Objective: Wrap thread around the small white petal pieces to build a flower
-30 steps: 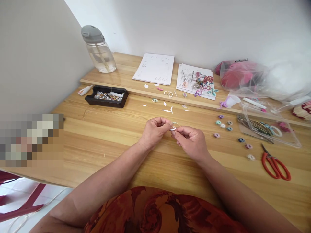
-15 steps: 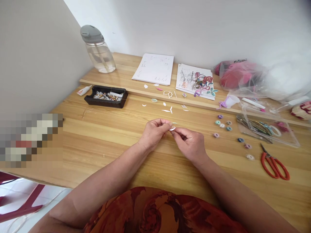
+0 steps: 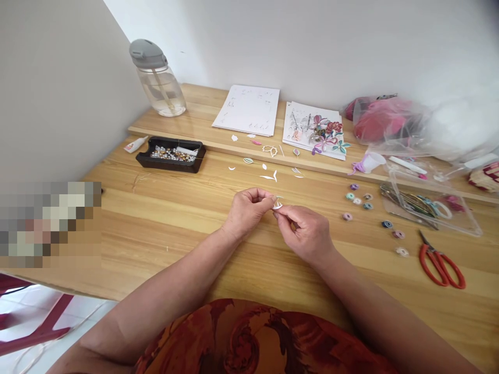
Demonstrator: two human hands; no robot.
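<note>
Between my fingertips is a small white curved piece (image 3: 277, 205), with a thin pale green strip and fine lines just above it. My left hand (image 3: 249, 212) pinches its left end between thumb and forefinger. From the other side, my right hand (image 3: 306, 231) closes thumb and forefinger on its lower right edge, the remaining fingers curled in. Both hands hover low over the wooden table (image 3: 187, 208). Beyond them lie several white petal-shaped cutouts (image 3: 268, 176) and a green-edged leaf shape (image 3: 248, 160). Fingers hide part of the held piece.
Thread bobbins (image 3: 367, 206) and red-handled scissors (image 3: 442, 265) lie to the right, near a clear plastic box lid (image 3: 473, 223). A black bead tray (image 3: 171, 165) sits at left. Paper sheets (image 3: 247, 111) and a water bottle (image 3: 159, 88) stand on the raised shelf.
The white piece has turned slightly between my fingertips, and more of the fine lines above it shows. Both hands keep nearly the same place and their pinch.
</note>
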